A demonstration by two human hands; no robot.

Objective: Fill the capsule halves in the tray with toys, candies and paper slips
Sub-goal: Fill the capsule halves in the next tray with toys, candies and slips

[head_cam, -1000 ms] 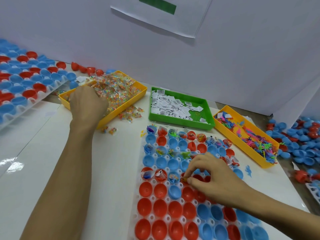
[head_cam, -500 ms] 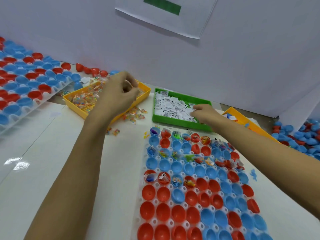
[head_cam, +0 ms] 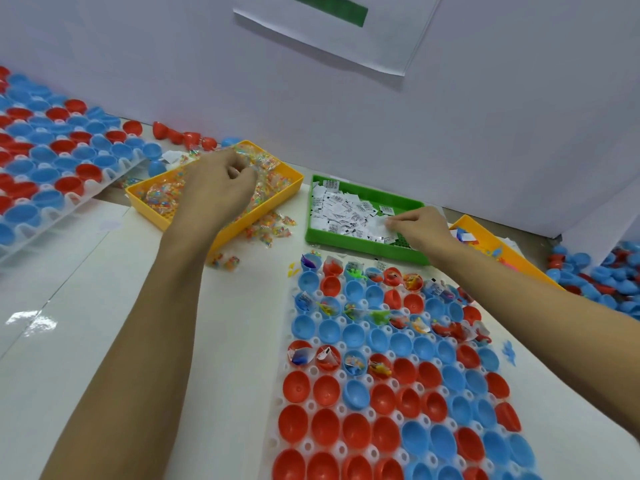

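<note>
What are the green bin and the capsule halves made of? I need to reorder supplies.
Green bin: likely moulded plastic, uniform colour, smooth thin walls. Capsule halves: probably thin glossy plastic, judging by soft highlights inside the cups. Their white tray: seemingly thin formed plastic.

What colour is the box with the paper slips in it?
Green. The box with the paper slips shows clearly in the head view.

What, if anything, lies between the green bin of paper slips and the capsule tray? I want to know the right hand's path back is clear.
Nothing visible blocks it. The right hand pinches at the paper slips in the green bin, which lies just behind the capsule tray; only the bin's low front wall lies between.
</note>
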